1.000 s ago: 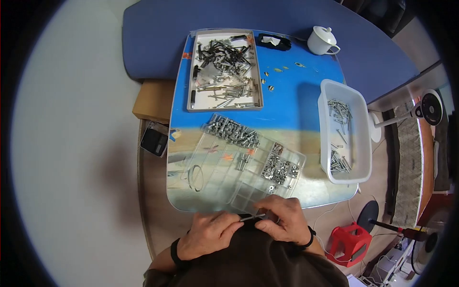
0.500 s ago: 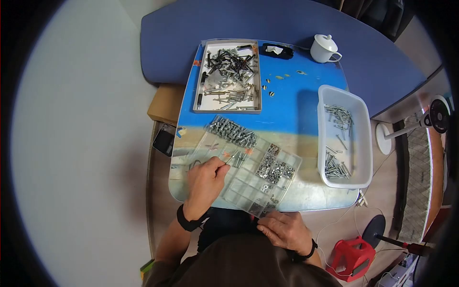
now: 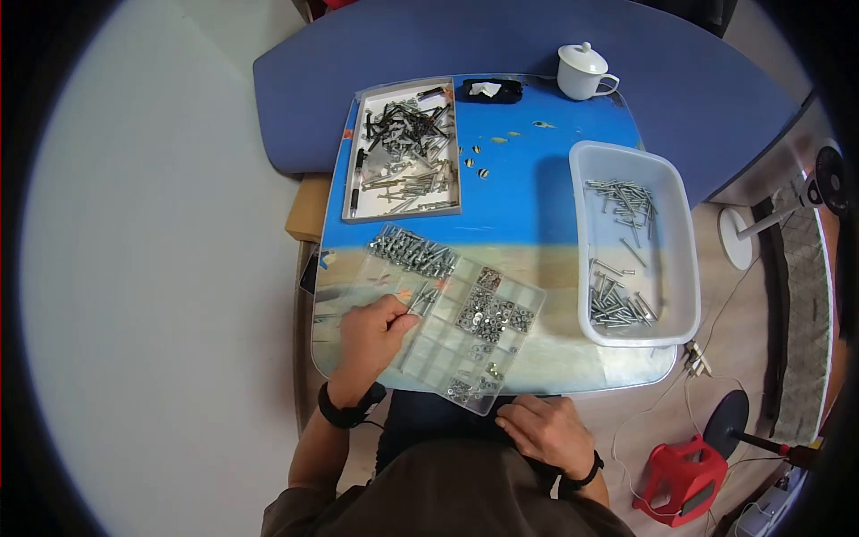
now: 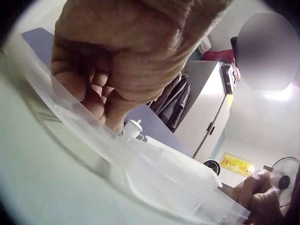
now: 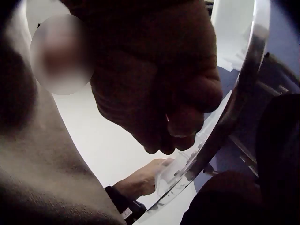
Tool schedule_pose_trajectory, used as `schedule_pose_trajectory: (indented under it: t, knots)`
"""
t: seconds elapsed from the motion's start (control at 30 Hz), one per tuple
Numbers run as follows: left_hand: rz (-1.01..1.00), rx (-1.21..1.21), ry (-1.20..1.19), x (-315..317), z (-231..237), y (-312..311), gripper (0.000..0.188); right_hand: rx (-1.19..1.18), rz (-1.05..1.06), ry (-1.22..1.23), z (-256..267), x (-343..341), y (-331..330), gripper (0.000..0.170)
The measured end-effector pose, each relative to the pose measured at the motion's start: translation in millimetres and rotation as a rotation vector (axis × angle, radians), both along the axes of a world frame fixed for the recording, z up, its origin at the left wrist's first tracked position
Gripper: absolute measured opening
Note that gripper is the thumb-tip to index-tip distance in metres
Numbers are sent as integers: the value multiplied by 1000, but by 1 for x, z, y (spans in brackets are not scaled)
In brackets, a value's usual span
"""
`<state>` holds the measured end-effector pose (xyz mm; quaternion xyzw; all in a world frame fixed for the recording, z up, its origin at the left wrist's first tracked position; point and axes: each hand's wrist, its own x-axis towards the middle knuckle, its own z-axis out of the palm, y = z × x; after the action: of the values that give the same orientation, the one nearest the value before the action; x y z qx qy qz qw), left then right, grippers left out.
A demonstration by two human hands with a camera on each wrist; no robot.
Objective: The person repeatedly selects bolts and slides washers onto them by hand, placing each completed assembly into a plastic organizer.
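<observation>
In the head view my left hand (image 3: 369, 338) reaches over the clear compartment box (image 3: 420, 358), thumb and forefinger pinching a bolt (image 3: 417, 299) at a slot with a few others. Its other fingers curl under in the left wrist view, and the hand hides most of the bolt. Short bolts (image 3: 412, 251) fill the far-left slot of the box; nuts and washers (image 3: 483, 313) lie in the small slots on its right. My right hand (image 3: 548, 431) rests at the table's near edge, fingers loosely curled and nothing visible in them.
A white tray (image 3: 347, 204) of mixed screws and pens stands at the back left. To the right, a white plastic tub (image 3: 684, 268) holds long bolts. Farther back are a lidded white mug (image 3: 580, 82) and a black tissue pack (image 3: 501, 91). A red stool (image 3: 684, 479) is on the floor.
The hands were together at the table edge on a bolt. My left hand has carried a bolt forward over the compartment box; my right hand has dropped back to the near edge.
</observation>
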<state>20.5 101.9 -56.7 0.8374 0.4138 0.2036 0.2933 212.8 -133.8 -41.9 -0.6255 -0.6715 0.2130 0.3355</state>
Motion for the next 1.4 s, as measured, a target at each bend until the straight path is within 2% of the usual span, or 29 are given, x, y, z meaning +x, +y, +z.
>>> schedule_pose_trajectory:
  t: [0.43, 0.63, 0.83, 1.1, 1.33, 1.4]
  knots:
    - [-55, 170, 21, 1, 2, 0, 25, -134, 99, -94, -9, -6, 9, 12]
    - [13, 60, 26, 6, 7, -5, 26, -181, 106, -115, -5, -8, 14, 11]
    - [-44, 62, -12, 8, 0, -2, 23, -158, 113, -85, -4, -6, 15, 12]
    - [-27, -211, -56, 6, 4, -1, 17, -179, 105, -86, -4, -5, 12, 11]
    - [-109, -85, -51, 5, 3, 2, 12, -205, 187, -119, -1, 10, 4, 16]
    - [-5, -120, -15, 7, 5, 1, 12, -208, 162, -140, 4, 15, -1, 16]
